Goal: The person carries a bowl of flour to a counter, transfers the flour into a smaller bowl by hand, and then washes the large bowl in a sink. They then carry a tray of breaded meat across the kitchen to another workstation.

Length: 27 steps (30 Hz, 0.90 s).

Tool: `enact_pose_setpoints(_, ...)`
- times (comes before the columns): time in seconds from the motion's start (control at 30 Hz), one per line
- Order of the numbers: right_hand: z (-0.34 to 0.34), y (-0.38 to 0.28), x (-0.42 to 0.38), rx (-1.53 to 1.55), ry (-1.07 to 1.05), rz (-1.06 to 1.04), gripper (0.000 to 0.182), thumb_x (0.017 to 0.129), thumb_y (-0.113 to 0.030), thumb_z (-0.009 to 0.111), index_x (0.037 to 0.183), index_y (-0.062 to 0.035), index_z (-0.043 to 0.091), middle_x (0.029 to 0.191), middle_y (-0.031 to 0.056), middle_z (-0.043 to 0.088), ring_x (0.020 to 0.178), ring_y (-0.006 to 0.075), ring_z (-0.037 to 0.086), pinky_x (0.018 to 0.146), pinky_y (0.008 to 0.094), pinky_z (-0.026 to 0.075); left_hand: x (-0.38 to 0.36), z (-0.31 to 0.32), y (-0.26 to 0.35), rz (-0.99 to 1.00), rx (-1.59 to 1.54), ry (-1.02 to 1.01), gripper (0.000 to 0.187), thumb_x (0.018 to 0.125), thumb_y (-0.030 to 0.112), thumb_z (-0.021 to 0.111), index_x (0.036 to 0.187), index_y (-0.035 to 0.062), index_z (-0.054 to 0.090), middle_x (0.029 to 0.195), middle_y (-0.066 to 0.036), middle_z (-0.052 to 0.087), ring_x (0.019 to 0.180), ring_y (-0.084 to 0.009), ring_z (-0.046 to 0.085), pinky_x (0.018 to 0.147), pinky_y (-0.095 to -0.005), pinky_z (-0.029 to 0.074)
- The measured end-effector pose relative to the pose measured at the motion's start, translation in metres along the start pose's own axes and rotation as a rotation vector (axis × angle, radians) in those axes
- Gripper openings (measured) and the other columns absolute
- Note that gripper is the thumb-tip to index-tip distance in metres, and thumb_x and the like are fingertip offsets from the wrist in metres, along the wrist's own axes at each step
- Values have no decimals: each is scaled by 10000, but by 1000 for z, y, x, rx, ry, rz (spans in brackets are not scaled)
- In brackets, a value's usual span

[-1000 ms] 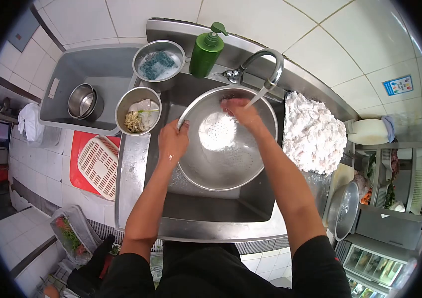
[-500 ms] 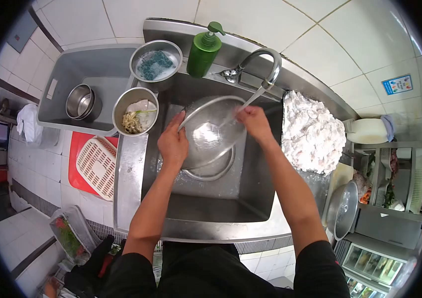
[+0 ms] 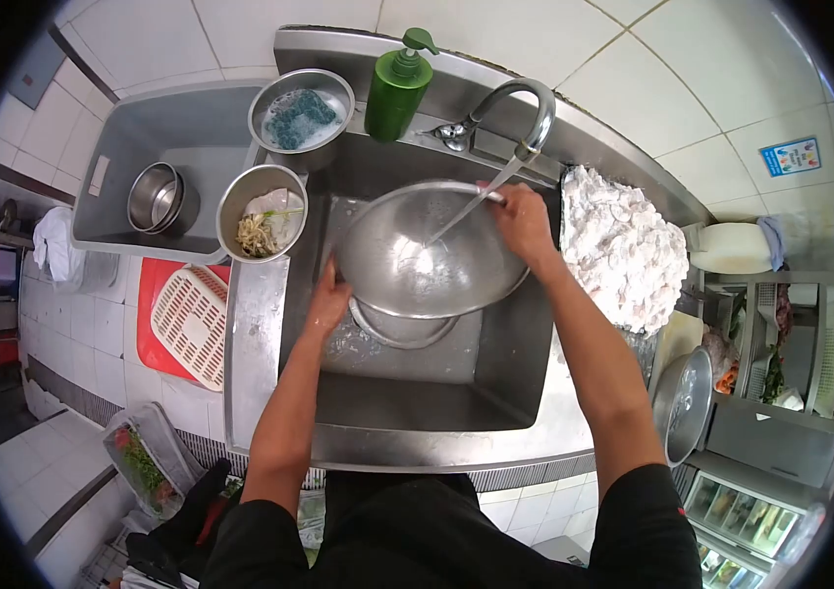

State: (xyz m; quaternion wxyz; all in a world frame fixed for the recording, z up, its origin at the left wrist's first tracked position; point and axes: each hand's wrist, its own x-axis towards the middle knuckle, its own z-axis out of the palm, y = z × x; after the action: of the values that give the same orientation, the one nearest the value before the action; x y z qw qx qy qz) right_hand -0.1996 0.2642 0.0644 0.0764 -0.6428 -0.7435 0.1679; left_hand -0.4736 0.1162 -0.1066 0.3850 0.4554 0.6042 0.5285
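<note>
A large metal mixing bowl (image 3: 397, 250) is held tilted over the sink (image 3: 417, 401), its inside facing up. Water from the curved faucet (image 3: 539, 118) streams into it. My left hand (image 3: 328, 297) grips the bowl's left edge, with some fingers hidden behind it. At the upper right rim, my right hand (image 3: 525, 224) is closed around the edge. Below the bowl, part of another round metal rim (image 3: 407, 341) shows on the sink floor, which is wet.
Left of the sink stand a metal bowl with food scraps (image 3: 262, 213), a sudsy bowl with a blue-green scrubber (image 3: 301, 110) and a grey tub (image 3: 107, 231). A green pump bottle (image 3: 398, 93) stands behind. White-coated food pieces (image 3: 623, 250) are heaped at the right.
The bowl has turned and moved right, with its inside now facing up more. My right hand has gone from the water stream to the rim. My left hand has slid lower.
</note>
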Motion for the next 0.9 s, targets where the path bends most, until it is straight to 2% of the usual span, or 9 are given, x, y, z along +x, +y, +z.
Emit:
enact_pose_setpoints(0.07,3,-11,-23,-39,162,-527,390,702,-22,611,1060,-168,660,1102,25,644,823,264,573,742,351,499,-10,-5,-51,-648,-250,-292,679,860,43,449,1467,198,186,1382,-91,419,1095,-217,504,831,-402,468)
enact_pose_setpoints(0.1,2,-16,-33,-43,164,-517,390,702,-22,611,1060,-168,660,1102,25,644,823,264,573,742,351,499,-14,-4,-76,-649,-250,-303,679,860,43,449,1467,198,186,1382,-91,419,1095,-217,504,831,-402,468)
enact_pose_setpoints(0.17,-3,-28,-53,-115,190,-745,411,665,-9,628,1033,-186,673,1123,-33,641,745,198,519,694,311,487,-23,5,-122,-1049,-196,-141,618,877,161,501,1441,239,260,1310,-15,469,1046,-193,509,711,-382,491)
enact_pose_setpoints(0.27,-14,-34,-74,-140,179,-818,403,651,-73,659,1036,-191,673,1142,-67,630,717,163,496,675,282,473,-43,32,-163,-999,-172,-56,593,857,188,492,1413,183,285,1103,-58,527,931,-236,531,661,-450,490)
enact_pose_setpoints(0.3,-16,-30,-78,-70,189,-849,552,549,16,635,1069,-166,659,1157,-35,631,680,177,480,645,277,452,-44,35,-209,-1074,-338,-135,441,834,151,503,1274,143,474,1022,-98,601,879,-281,584,685,-455,504)
enact_pose_setpoints(0.43,-33,-21,-105,-41,254,-926,497,589,-37,639,1077,-129,660,1189,15,620,679,178,503,644,287,437,-43,48,-191,-1013,-137,-252,416,827,147,506,1243,138,494,1009,-103,607,876,-286,588,690,-454,505)
enact_pose_setpoints(0.47,-37,-20,-114,-73,299,-907,413,655,-113,622,1060,-185,659,1178,-38,613,655,159,494,658,274,453,-33,51,-187,-976,-72,-303,407,825,145,507,1232,137,500,1005,-105,609,875,-288,589,691,-453,505)
enact_pose_setpoints(0.67,-72,-13,-162,-17,368,-878,394,651,-123,635,1042,-160,677,1188,-7,612,662,156,469,629,280,432,21,89,-156,-649,286,-579,359,811,135,514,1169,128,539,979,-115,619,869,-298,597,701,-451,505)
enact_pose_setpoints(0.9,-133,12,-214,71,527,-720,381,627,-99,672,1004,-146,693,1126,11,645,630,159,475,577,271,418,74,71,-127,-187,712,-566,307,795,124,522,1095,118,584,950,-127,631,862,-309,606,712,-448,506)
